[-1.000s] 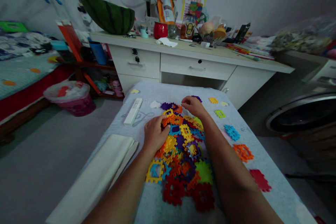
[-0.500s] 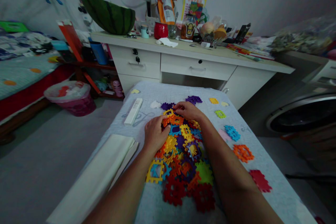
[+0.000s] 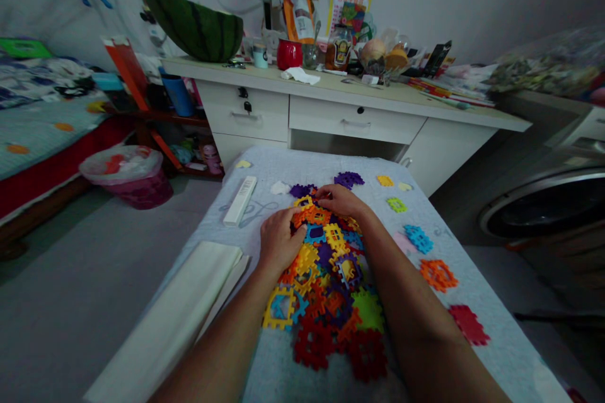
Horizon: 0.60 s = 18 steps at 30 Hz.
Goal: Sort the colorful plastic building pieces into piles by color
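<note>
A heap of interlocking plastic puzzle tiles (image 3: 331, 277) in yellow, orange, red, purple, blue and green lies on a pale blue cloth-covered table (image 3: 265, 170). My left hand (image 3: 278, 240) rests curled on the heap's left edge, its fingers pressing on orange and yellow tiles. At the far end of the heap my right hand (image 3: 339, 199) has its fingers bent down onto an orange tile. A purple tile (image 3: 348, 179) lies just beyond it.
Loose tiles lie scattered to the right: green (image 3: 396, 204), blue (image 3: 418, 238), orange (image 3: 438, 274), red (image 3: 469, 324). A white bar (image 3: 240, 200) and a folded white cloth (image 3: 174, 321) lie on the left. Behind stands a cluttered desk (image 3: 350, 110) bearing half a watermelon (image 3: 196, 25).
My right hand has drawn back from the far purple tile, leaving it on the cloth, and settled on the heap's far end. My left hand has stayed put.
</note>
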Each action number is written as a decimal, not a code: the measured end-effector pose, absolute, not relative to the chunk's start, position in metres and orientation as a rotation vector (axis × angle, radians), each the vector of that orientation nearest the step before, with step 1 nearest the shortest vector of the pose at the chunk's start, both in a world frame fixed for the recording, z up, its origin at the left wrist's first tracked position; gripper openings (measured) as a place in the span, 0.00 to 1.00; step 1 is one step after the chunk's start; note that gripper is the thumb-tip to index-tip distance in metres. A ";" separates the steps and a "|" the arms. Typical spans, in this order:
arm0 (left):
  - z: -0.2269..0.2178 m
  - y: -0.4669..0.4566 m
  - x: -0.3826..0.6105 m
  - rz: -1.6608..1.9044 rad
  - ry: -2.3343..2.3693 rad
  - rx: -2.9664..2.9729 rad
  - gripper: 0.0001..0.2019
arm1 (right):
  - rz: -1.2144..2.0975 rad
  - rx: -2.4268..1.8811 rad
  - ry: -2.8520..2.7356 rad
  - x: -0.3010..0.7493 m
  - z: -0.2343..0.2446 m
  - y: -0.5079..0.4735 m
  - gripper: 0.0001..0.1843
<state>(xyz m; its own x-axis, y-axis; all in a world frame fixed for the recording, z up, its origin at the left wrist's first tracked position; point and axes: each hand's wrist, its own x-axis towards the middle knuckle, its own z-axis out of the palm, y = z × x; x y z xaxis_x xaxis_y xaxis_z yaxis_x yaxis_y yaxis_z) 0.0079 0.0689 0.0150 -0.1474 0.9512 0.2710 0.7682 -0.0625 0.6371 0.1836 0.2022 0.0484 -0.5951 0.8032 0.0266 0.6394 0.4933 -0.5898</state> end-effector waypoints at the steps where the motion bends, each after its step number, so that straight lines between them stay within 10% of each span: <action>1: 0.015 0.069 0.008 1.015 1.951 1.860 0.18 | 0.798 -1.211 -2.432 0.182 0.047 0.202 0.10; 8: 0.016 0.069 0.009 1.011 1.956 1.842 0.18 | 0.892 -1.059 -2.353 0.173 0.037 0.199 0.27; 18: 0.015 0.068 0.008 1.022 1.951 1.818 0.24 | 1.046 -1.086 -2.274 0.173 0.046 0.194 0.21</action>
